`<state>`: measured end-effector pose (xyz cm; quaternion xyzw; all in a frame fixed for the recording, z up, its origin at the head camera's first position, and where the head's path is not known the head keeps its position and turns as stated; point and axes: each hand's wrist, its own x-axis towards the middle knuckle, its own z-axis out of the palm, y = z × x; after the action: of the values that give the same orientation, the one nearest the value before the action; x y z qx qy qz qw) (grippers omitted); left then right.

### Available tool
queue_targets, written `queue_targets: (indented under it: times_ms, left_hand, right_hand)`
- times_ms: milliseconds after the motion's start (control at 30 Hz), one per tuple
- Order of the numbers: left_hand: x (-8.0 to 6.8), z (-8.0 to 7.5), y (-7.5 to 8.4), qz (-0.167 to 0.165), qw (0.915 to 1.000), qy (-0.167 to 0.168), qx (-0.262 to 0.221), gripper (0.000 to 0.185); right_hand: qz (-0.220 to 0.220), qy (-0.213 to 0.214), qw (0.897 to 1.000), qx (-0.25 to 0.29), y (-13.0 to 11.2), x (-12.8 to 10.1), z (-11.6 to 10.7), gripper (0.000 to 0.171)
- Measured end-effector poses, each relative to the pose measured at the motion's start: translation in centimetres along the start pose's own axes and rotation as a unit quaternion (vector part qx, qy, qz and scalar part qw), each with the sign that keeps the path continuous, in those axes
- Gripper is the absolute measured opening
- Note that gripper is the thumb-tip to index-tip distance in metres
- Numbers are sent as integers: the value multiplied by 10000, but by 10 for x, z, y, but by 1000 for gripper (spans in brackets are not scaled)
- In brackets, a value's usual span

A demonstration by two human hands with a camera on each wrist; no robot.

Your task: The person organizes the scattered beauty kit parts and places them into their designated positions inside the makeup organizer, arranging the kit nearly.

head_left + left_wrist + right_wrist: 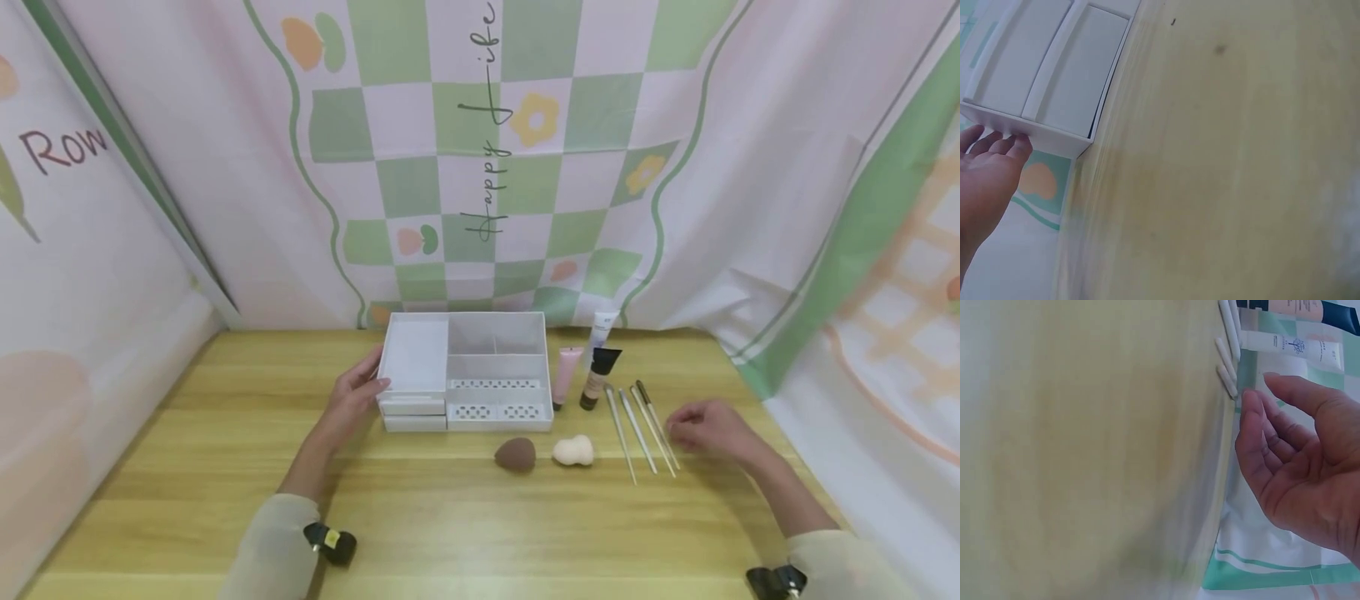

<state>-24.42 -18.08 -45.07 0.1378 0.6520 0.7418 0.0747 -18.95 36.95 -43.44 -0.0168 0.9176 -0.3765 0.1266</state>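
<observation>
A white plastic organiser (465, 371) with compartments and two small drawers stands on the wooden table. My left hand (352, 398) rests against its left side with straight fingers (1004, 142) touching the edge of the organiser (1054, 75). My right hand (708, 429) hovers just right of a row of thin white-handled brushes (641, 429), fingers loosely bent, holding nothing. In the right wrist view the right hand (1297, 469) shows an empty palm beside the brush handle ends (1227, 369).
A brown sponge (515, 455) and a cream sponge (573, 451) lie before the organiser. A pink tube (566, 375), a beige tube with a black cap (600, 377) and a white tube (602, 331) lie to its right. Patterned cloth walls enclose the table (450, 533).
</observation>
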Motion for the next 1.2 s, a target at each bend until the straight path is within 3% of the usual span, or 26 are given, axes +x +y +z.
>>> queue_targets:
  times_ms: [467, 1200]
  left_hand:
    - [1, 2, -2, -43, 9998, 197, -45, 69]
    - [1, 2, -2, 80, 9998, 76, -135, 69]
  right_hand:
    - [235, -96, 9993, -264, 6, -4, 6, 23]
    - [489, -47, 9980, -398, 0, -1, 7, 17]
